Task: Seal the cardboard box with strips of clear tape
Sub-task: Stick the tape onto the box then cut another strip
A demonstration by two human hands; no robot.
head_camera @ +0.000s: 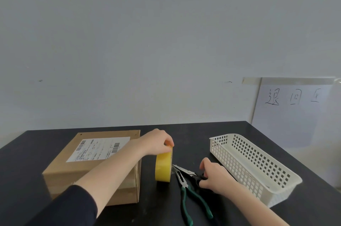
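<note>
A closed cardboard box [77,168] with a white shipping label [97,149] lies on the left of the black table. Just right of it a yellowish roll of tape [163,166] stands on edge. My left hand [156,142] reaches across the box and pinches the top of the roll. Scissors [186,171] with black handles lie right of the roll, blades pointing at it. My right hand [212,176] is closed around the scissors' handles, which it mostly hides.
Green-handled pliers [188,194] lie under and in front of the scissors. A white perforated plastic basket [258,168] stands at the right, near the table [184,133] edge. A handwritten paper sign [291,107] is taped to the wall behind.
</note>
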